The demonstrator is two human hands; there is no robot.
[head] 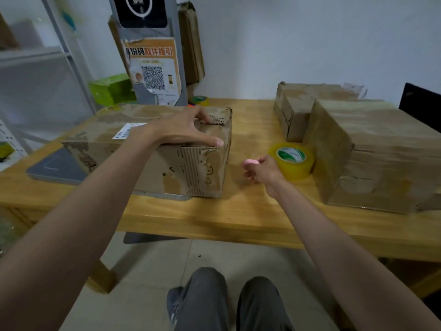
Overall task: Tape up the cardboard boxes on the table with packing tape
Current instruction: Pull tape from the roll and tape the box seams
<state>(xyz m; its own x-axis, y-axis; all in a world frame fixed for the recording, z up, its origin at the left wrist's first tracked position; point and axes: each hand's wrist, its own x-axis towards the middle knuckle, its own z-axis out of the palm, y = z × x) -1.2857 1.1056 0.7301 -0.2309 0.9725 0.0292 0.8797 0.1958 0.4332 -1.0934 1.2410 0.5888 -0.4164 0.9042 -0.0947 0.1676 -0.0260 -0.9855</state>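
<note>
**Head view: box steadied, tape roll within reach**

Left hand spread flat across top corner of worn cardboard box, thumb along near edge, fingers straight: grip wide, pressing rather than clasping, probably to keep flaps shut and box steady. Right hand curled round small pink object, likely a cutter, just beside yellow packing tape roll lying flat on desk. Already wrapped boxes stacked at right, apparently set aside. Second tape roll behind, by wall.
</note>
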